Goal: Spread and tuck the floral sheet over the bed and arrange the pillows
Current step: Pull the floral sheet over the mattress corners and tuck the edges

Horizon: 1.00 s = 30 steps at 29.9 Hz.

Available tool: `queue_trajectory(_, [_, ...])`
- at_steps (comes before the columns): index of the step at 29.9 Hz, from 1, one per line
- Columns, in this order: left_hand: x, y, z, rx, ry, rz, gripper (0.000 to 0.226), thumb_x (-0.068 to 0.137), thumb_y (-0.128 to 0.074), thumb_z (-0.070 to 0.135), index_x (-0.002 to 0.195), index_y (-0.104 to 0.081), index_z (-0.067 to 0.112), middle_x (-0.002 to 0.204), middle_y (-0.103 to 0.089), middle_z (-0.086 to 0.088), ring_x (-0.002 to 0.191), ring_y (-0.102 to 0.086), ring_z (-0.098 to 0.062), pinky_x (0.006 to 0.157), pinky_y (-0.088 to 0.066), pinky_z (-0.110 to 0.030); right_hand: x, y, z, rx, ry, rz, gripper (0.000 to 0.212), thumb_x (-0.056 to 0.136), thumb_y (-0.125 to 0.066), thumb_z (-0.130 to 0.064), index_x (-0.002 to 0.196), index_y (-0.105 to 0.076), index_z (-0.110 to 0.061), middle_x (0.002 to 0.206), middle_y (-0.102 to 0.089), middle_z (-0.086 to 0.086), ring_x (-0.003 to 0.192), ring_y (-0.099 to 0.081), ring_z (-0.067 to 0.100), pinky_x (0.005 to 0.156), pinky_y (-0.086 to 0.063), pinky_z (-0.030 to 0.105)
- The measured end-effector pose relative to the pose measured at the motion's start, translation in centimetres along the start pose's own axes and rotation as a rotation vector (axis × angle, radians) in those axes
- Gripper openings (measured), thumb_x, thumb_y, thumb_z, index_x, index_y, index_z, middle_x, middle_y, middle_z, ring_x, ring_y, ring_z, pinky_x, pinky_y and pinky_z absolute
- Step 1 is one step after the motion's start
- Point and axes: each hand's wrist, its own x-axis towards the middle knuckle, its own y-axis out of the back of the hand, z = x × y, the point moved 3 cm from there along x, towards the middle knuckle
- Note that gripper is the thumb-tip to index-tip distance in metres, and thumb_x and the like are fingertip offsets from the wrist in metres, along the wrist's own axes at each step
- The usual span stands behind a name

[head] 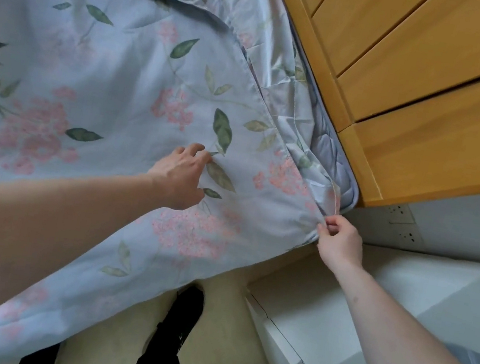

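The pale blue floral sheet (113, 97) with pink blossoms and green leaves covers the bed and hangs over its near side. My left hand (179, 175) rests on top of the sheet near the corner, fingers loosely spread. My right hand (338, 241) pinches the sheet's hem at the bed's corner. The quilted mattress corner (339, 170) shows bare beside the wooden unit. A folded-over layer of the sheet lies along the far side. No pillows are in view.
A wooden cabinet (432, 87) stands tight against the bed's far side. A white wall with sockets (401, 215) and a white piece of furniture (371, 299) sit to the right. My black-clad legs (175, 330) stand on cream floor.
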Motion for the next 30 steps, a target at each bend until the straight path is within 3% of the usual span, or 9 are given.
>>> queue_trajectory(6, [0.0,0.0,0.6,-0.004,-0.038,0.013,0.07,0.088,-0.063,0.029,0.149,-0.03,0.018,0.155,-0.028,-0.005,0.131,-0.038,-0.033,0.101,-0.044,-0.042,0.9,3.8,-0.2,0.057,0.091,0.195,0.009,0.096,-0.066,-0.02,0.097,-0.072,-0.027,0.083,-0.07,-0.005,0.063,-0.072,0.017,0.059,-0.063,0.04])
queue_trajectory(9, [0.1,-0.1,0.6,0.008,-0.05,-0.009,0.07,0.087,-0.064,0.03,0.149,-0.032,0.018,0.156,-0.027,-0.003,0.132,-0.039,-0.033,0.105,-0.044,-0.044,2.0,3.3,-0.9,0.05,0.068,0.29,0.011,0.098,-0.062,-0.019,0.1,-0.072,-0.023,0.093,-0.068,-0.002,0.079,-0.069,0.02,0.073,-0.062,0.041])
queue_trajectory(12, [0.0,-0.3,0.3,0.023,-0.045,-0.04,0.068,0.088,-0.063,0.031,0.149,-0.034,0.018,0.156,-0.027,-0.002,0.133,-0.039,-0.033,0.105,-0.045,-0.043,1.7,1.0,-1.8,0.197,-0.15,0.423,0.014,0.098,-0.058,-0.014,0.108,-0.068,-0.018,0.106,-0.065,0.003,0.099,-0.064,0.026,0.083,-0.053,0.039])
queue_trajectory(14, [-0.3,-0.6,-0.1,0.026,-0.029,-0.06,0.07,0.088,-0.062,0.031,0.151,-0.033,0.019,0.158,-0.026,-0.002,0.134,-0.038,-0.032,0.105,-0.044,-0.042,0.0,-1.4,-1.9,0.396,-0.329,0.467,0.023,0.099,-0.057,-0.02,0.122,-0.059,-0.016,0.127,-0.061,0.01,0.113,-0.062,0.033,0.093,-0.052,0.043])
queue_trajectory(18, [-0.9,-1.2,-0.9,0.045,-0.014,-0.093,0.066,0.087,-0.064,0.033,0.145,-0.036,0.018,0.158,-0.025,-0.005,0.129,-0.041,-0.034,0.103,-0.044,-0.041,-5.6,-8.1,-1.1,0.592,-0.633,0.286,0.039,0.101,-0.051,-0.032,0.133,-0.05,-0.009,0.139,-0.053,0.017,0.121,-0.055,0.04,0.101,-0.047,0.047])
queue_trajectory(21, [-1.4,-1.3,-1.8,0.051,-0.011,-0.099,0.063,0.086,-0.065,0.034,0.141,-0.039,0.018,0.157,-0.026,-0.005,0.127,-0.042,-0.035,0.102,-0.043,-0.04,-9.3,-13.2,-1.7,0.648,-0.676,0.053,0.042,0.099,-0.052,-0.042,0.129,-0.054,-0.011,0.129,-0.061,0.012,0.114,-0.059,0.038,0.097,-0.05,0.043])
queue_trajectory(24, [-1.7,-1.4,-2.5,0.045,0.003,-0.103,0.072,0.088,-0.066,0.037,0.15,-0.033,0.019,0.16,-0.023,-0.005,0.134,-0.038,-0.035,0.107,-0.041,-0.041,-10.8,-16.0,-2.7,0.805,-0.721,-0.112,0.03,0.097,-0.056,-0.042,0.112,-0.056,-0.017,0.112,-0.066,0.009,0.098,-0.065,0.033,0.089,-0.059,0.048])
queue_trajectory(28, [-2.0,-1.7,-3.2,0.047,0.013,-0.104,0.073,0.09,-0.066,0.043,0.15,-0.032,0.018,0.156,-0.028,-0.004,0.133,-0.039,-0.034,0.106,-0.044,-0.043,-10.5,-15.4,-1.4,0.503,-0.598,-0.019,0.03,0.099,-0.053,-0.039,0.095,-0.065,-0.012,0.1,-0.069,0.012,0.093,-0.064,0.036,0.087,-0.057,0.044])
queue_trajectory(30, [-2.3,-1.8,-3.2,0.049,0.01,-0.107,0.072,0.09,-0.065,0.042,0.149,-0.033,0.018,0.154,-0.029,-0.004,0.131,-0.04,-0.034,0.105,-0.044,-0.043,-11.0,-14.0,-0.6,0.3,-0.46,0.007,0.033,0.101,-0.05,-0.036,0.085,-0.063,-0.01,0.084,-0.065,0.008,0.085,-0.06,0.034,0.073,-0.05,0.034])
